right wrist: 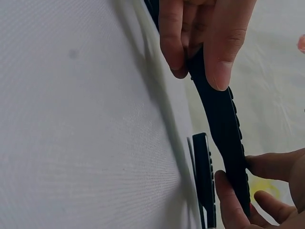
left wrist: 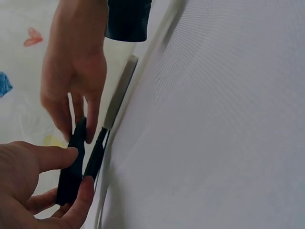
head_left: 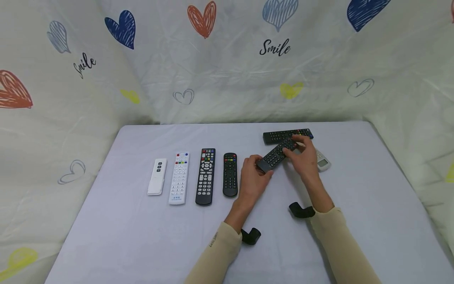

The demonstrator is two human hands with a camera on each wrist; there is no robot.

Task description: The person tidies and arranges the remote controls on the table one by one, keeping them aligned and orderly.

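A black remote control is held up between both hands, tilted, with its button side showing in the head view. My left hand pinches its lower left end, thumb on one side and fingers on the other. The upper right end is gripped by my right hand. In the right wrist view the remote appears edge-on, raised off the table. Just behind it lies another black remote, partly covered by the right hand. A white remote with a small display lies partly hidden beside that hand.
Left of the hands stand in a row a small white remote, a white remote with coloured buttons, a long black remote and a shorter black remote. The white-covered table meets a heart-printed curtain behind.
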